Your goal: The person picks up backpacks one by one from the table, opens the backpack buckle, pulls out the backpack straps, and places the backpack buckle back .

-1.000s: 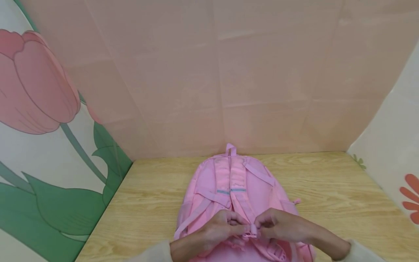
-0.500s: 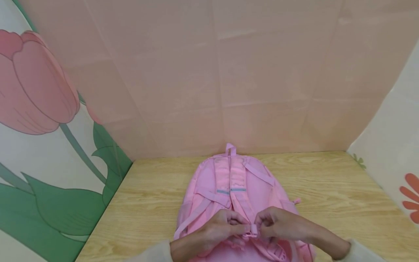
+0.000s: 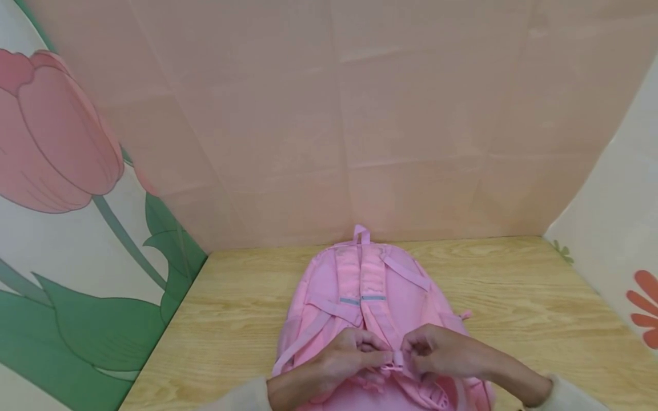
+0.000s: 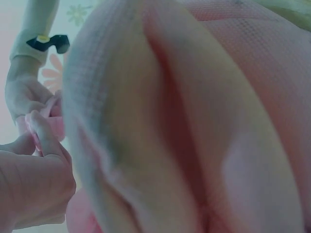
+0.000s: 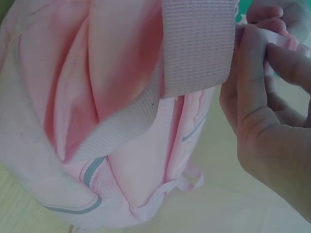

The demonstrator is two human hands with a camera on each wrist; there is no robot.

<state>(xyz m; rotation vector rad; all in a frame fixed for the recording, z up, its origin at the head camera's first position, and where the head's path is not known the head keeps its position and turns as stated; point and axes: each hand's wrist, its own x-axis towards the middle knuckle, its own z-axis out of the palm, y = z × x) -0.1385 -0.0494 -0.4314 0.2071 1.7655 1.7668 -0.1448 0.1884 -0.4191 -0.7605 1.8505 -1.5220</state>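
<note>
A pink backpack (image 3: 408, 288) lies on the wooden table with its shoulder straps up. Over its lower part, both hands hold a small pink plastic buckle (image 3: 393, 366) and the strap threaded through it. My left hand (image 3: 346, 357) pinches the buckle from the left, thumb pointing right. From the right, my right hand (image 3: 449, 354) grips the pink webbing strap (image 5: 276, 37) between thumb and curled fingers, close beside the buckle. In the left wrist view, blurred backpack fabric (image 4: 233, 97) covers most of the frame, with the left hand (image 4: 36, 187) at the left edge.
The wooden table (image 3: 226, 308) shows on both sides of the bag. A beige sheet (image 3: 288, 125) hangs behind it, and flower-printed panels (image 3: 103, 308) flank the table. The top carry loop (image 3: 362, 233) stands up near the table's back edge. Another pink buckle (image 3: 437, 397) lies near the right hand.
Both hands keep their hold at nearly the same spot. The right fingers have shifted very slightly around the strap by the buckle; the backpack stays put.
</note>
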